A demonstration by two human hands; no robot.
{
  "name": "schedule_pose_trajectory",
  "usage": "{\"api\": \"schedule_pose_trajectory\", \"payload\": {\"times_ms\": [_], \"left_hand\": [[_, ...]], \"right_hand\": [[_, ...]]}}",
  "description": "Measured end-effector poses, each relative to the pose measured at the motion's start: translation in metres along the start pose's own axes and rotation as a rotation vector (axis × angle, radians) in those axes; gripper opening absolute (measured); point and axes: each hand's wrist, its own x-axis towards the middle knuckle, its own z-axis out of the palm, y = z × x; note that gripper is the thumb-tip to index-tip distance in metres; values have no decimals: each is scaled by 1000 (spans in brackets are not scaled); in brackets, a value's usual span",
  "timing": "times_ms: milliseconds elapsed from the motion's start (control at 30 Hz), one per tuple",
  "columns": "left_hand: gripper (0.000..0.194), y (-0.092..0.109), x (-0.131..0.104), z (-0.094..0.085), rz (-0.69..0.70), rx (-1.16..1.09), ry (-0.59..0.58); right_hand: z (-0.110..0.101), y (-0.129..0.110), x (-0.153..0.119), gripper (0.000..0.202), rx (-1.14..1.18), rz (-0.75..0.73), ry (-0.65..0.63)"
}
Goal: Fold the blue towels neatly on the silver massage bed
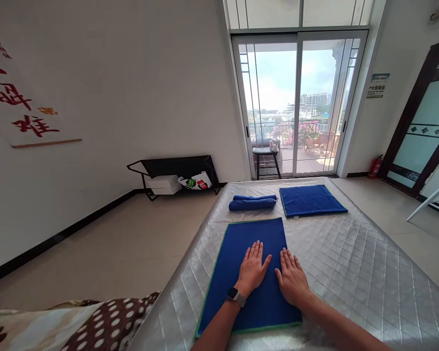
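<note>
A blue cloth (227, 265) with green edging lies spread out on the silver quilted mattress (344, 258). My left hand (253, 267) rests flat on the middle of it, fingers together and thumb out, a watch on the wrist. Over the cloth's right edge lies my right hand (291, 279), palm down with its fingers stretched forward. Neither hand holds anything. Beyond them are a rolled blue cloth (253, 203) and, to its right, a flat blue cloth (312, 200).
A brown polka-dot fabric (111, 324) is at the lower left. By the wall stands a black rack (175, 168) with white boxes (164, 184). A stool (266, 152) is near the glass doors, a fire extinguisher (375, 166) at the right.
</note>
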Motion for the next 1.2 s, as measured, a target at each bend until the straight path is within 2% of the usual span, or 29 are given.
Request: {"api": "schedule_pose_trajectory", "payload": {"times_ms": [233,300,400,533,700,833,900,1000,1133,1200], "left_hand": [[74,-107,-58,14,-148,13,45],[74,-127,-74,14,-183,-3,57],[75,-136,-86,10,-219,-20,36],[76,-130,-88,4,-214,-37,21],[77,-129,-86,6,-238,-50,43],[76,-132,-87,4,-221,-21,74],[77,-124,-86,0,-208,-11,96],[72,-88,-83,-6,-131,-32,103],[63,-17,-79,-5,131,-82,31],[60,9,-79,-2,249,-92,8]], "right_hand": [[-3,-1,-1,64,14,-6,16],[-4,-2,0,64,14,-8,16],[-4,-3,-1,63,7,-12,23],[1,-3,-19,64,4,-36,18],[10,-5,-51,67,29,-46,2],[11,-9,-60,67,50,-2,-10],[12,-11,-60,67,62,7,-8],[13,-12,-60,68,76,9,-21],[14,-11,-62,68,82,0,-15],[13,-10,-62,66,82,-15,-24]]}}
